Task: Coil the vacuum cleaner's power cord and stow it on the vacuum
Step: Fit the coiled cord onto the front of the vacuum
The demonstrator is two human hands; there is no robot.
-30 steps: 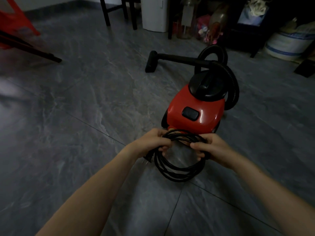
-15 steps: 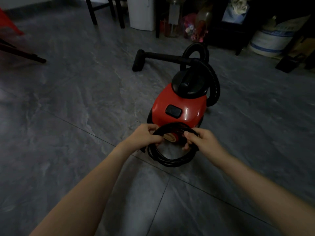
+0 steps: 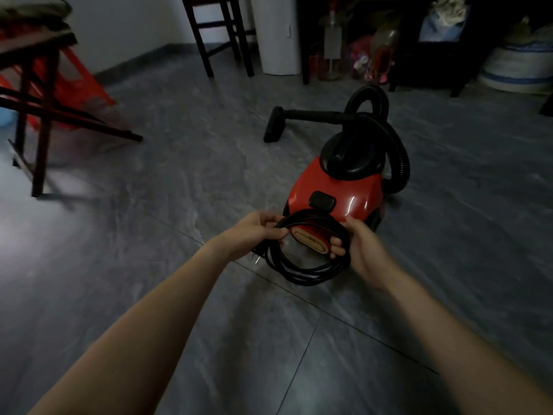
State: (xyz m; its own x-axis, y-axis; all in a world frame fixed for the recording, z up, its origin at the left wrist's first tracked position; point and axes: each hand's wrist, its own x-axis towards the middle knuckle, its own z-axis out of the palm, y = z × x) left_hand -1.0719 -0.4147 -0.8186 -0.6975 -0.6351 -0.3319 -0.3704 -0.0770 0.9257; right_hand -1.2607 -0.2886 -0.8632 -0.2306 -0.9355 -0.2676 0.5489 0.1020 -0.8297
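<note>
A red canister vacuum (image 3: 344, 190) with a black lid and a ribbed black hose (image 3: 396, 151) stands on the grey tile floor. Its black power cord (image 3: 305, 271) is coiled into a loop that hangs around an oval red-and-tan knob (image 3: 311, 239) on the vacuum's near end. My left hand (image 3: 254, 232) pinches the loop's left side, and the plug (image 3: 257, 254) dangles just below it. My right hand (image 3: 359, 247) grips the loop's right side, its fingertips curled against the knob.
The hose's rigid tube and floor nozzle (image 3: 273, 125) lie left of the vacuum. A dark wooden table with a red item beneath (image 3: 45, 109) stands at left. Stool legs (image 3: 221, 40), a white bin (image 3: 278, 34) and cluttered dark shelving (image 3: 419, 40) line the back.
The coil has gone from in front of the vacuum's rear up and over the oval knob. Both hands kept their grip on it; the camera tilted up, showing more of the room.
</note>
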